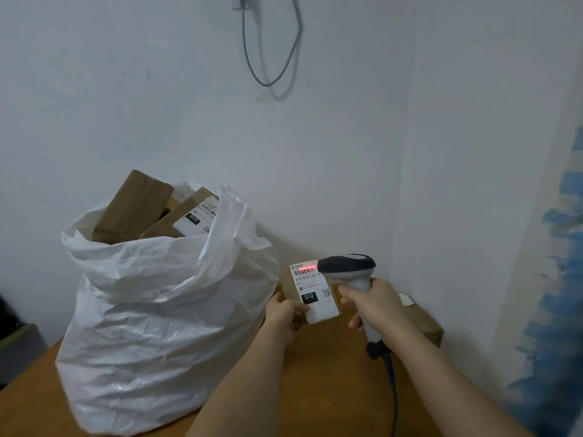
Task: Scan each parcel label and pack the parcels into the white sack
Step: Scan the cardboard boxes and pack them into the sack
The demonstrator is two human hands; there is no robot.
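My left hand [285,313] grips a small brown parcel [310,293] by its lower left edge, with its white label facing me. A red scan line lies across the label's barcode. My right hand [373,305] holds the handle of a grey and black barcode scanner [348,266], whose head points at the label from the right. The white sack [164,310] stands open on the wooden table [328,373] to the left. Brown parcels [132,209] stick out of its top, one showing a label.
Another brown box [424,323] sits on the table behind my right hand, against the wall. The scanner's black cable [392,392] runs down toward me. A grey cable [271,42] hangs on the white wall. Dark objects stand off the table's left edge.
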